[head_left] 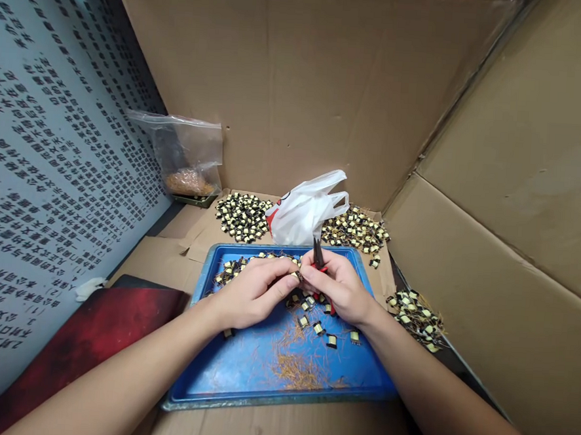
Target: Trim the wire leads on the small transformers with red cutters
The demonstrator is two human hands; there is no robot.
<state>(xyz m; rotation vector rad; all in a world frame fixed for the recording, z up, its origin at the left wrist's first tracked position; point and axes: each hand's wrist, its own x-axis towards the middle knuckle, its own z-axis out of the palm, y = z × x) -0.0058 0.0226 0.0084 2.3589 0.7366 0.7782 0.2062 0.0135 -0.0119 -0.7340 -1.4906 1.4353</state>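
Observation:
Over the blue tray, my two hands meet fingertip to fingertip. My left hand pinches a small transformer coil with a yellow-wrapped body and dark ends. In my right hand are red-handled pliers or cutters, their dark jaws pointing up and away from the coil, while the thumb and forefinger reach toward the coil. Whether those fingers touch its wires is too small to tell. Loose coils lie in the tray beneath the hands, with copper-coloured wire clippings scattered nearer me.
Behind the tray are a pile of coils, a white plastic bag and another coil pile. More coils with long wires lie right. A clear bag of wire bits stands back left. Cardboard walls enclose the back and right.

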